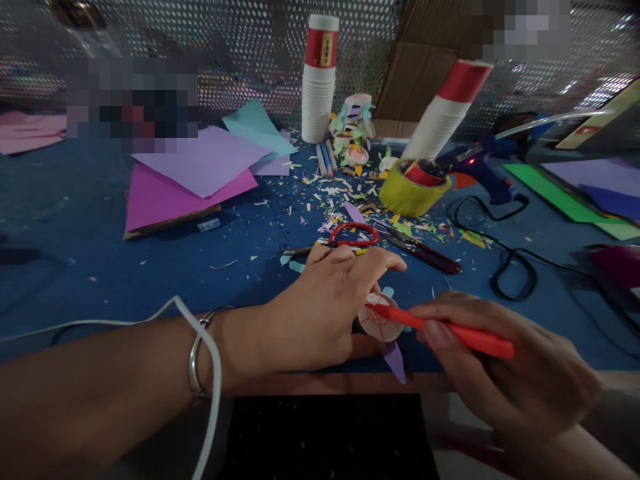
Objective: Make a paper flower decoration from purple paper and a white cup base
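Observation:
My left hand point(320, 313) is closed around a small paper cup point(383, 331) at the table's front edge. The cup's round base faces up and carries a red line drawing. Purple and light blue paper pieces stick out from its sides; my fingers hide most of the cup. My right hand point(515, 380) grips a red marker point(477, 339), whose tip touches or hovers just over the round base. Beyond my left hand lie red-handled scissors point(354, 227), partly covered by the fingers. Dark-handled pliers or snips point(425, 253) rest just to their right.
Tall paper cup stacks point(317, 100) stand at the back by a decorated paper cup point(356, 127). Yellow tape point(415, 193) sits before a lit glue gun point(480, 167) with a looping black cord. Coloured paper point(200, 160) and scraps cover parts of the table. A white cable crosses my left forearm.

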`<state>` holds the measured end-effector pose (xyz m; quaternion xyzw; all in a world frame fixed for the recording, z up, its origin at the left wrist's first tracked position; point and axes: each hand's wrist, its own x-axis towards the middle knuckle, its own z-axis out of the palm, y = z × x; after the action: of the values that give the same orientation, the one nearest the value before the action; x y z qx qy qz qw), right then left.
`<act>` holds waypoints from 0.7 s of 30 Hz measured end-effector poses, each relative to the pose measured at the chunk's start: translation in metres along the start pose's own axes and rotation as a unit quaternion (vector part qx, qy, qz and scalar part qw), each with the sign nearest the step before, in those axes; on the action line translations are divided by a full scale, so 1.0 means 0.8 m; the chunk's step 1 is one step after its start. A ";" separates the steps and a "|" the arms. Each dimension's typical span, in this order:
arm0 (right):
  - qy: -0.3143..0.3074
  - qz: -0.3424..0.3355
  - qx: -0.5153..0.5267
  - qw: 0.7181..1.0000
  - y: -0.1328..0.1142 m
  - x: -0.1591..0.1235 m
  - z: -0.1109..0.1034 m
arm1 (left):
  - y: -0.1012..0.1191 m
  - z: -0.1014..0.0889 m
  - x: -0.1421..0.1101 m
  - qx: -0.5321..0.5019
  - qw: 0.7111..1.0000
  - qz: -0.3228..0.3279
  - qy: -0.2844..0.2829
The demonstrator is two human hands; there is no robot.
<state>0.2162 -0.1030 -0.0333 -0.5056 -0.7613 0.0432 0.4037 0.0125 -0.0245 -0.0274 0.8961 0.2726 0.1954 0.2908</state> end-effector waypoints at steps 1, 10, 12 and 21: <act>0.000 0.001 -0.003 1.000 0.000 0.000 0.000 | 0.000 0.000 0.000 0.001 1.000 0.001 0.000; -0.020 -0.006 -0.029 0.999 0.002 0.001 0.001 | -0.001 0.001 -0.001 0.005 1.000 0.004 0.004; -0.027 -0.016 -0.021 0.999 0.003 0.002 -0.001 | -0.001 0.001 0.000 0.003 1.000 0.008 0.006; -0.036 0.067 0.072 0.994 0.000 0.005 -0.007 | -0.002 0.002 -0.001 0.013 1.000 0.010 0.011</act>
<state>0.2192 -0.1018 -0.0268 -0.5232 -0.7348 0.1434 0.4073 0.0120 -0.0243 -0.0299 0.9001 0.2695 0.2045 0.2745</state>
